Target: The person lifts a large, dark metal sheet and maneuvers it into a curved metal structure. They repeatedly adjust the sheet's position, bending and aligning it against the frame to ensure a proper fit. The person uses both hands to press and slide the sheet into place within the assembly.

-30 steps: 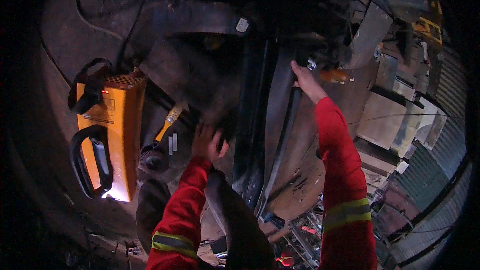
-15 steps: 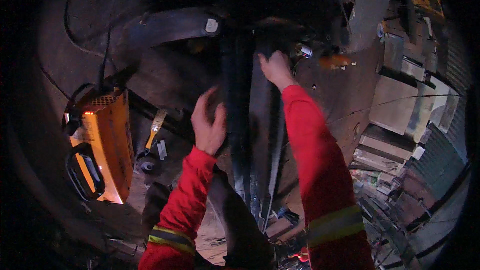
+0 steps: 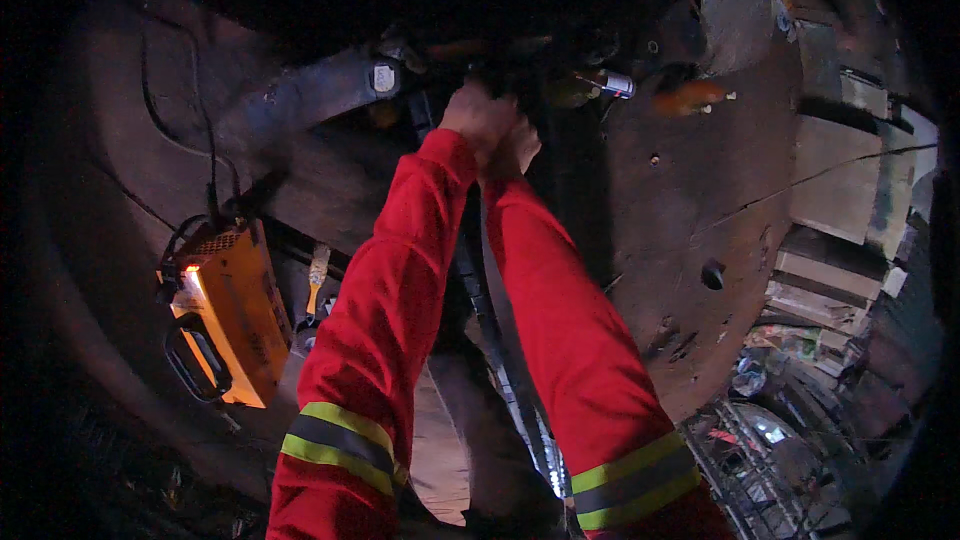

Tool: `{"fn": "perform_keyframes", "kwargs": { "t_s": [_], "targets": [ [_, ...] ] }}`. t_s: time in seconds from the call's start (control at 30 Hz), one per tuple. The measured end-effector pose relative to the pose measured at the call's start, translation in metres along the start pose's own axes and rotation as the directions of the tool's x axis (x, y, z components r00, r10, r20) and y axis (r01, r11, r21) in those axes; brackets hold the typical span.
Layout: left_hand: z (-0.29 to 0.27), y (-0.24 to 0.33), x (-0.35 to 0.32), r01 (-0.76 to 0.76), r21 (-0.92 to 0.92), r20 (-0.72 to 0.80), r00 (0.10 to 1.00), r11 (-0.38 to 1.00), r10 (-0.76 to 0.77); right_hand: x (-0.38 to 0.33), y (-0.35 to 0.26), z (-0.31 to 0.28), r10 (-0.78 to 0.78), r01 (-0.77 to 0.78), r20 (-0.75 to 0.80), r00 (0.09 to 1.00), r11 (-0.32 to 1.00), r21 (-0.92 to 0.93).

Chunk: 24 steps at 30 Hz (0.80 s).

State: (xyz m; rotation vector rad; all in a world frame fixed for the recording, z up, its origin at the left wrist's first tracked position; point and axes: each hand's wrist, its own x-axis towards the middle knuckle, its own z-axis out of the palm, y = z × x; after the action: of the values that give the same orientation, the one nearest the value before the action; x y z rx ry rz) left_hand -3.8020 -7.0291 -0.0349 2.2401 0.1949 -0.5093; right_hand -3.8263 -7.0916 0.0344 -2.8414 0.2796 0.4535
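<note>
Dark metal bar (image 3: 505, 320), long and narrow, running lengthwise between the two red sleeves from the lower edge of the view up toward the hands; its upper end is lost in shadow. Left hand (image 3: 478, 118) and right hand (image 3: 515, 148) are pressed together at the top of the bar, both curled into closed fists; what exactly the fingers enclose cannot be told in the dark, though the fists sit right where the bar ends. Both forearms wear red sleeves with yellow and grey reflective bands near the lower edge. Just beyond the hands, a small silver cylindrical part (image 3: 616, 85) juts from a dim assembly. To the left of the hands lies a grey pipe (image 3: 310, 95), tilted, with a pale square tag near its right end. Right of the arms spreads a large rust-brown plate (image 3: 700, 200) with a curved lower edge and a dark hole. Well apart on the left stands an orange machine box (image 3: 235, 315) with a black handle and a black cable rising from it; a yellow-handled tool (image 3: 317, 278) lies just beside its right edge.
</note>
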Motion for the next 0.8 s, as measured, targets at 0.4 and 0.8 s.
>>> {"fn": "perform_keyframes", "kwargs": {
  "t_s": [0.4, 0.8],
  "targets": [
    [-0.016, 0.033, -0.002, 0.14, -0.013, -0.088, 0.986, 0.99, -0.14, 0.048, 0.1, 0.003, -0.311, -0.173, 0.661, 0.683, 0.81, 0.56],
    [-0.032, 0.035, -0.03, 0.188, -0.381, -0.129, 0.959, 0.905, -0.253, 0.019, 0.04, -0.025, -0.299, 0.346, 0.433, 0.85, 0.938, -0.032]
  ]
}}
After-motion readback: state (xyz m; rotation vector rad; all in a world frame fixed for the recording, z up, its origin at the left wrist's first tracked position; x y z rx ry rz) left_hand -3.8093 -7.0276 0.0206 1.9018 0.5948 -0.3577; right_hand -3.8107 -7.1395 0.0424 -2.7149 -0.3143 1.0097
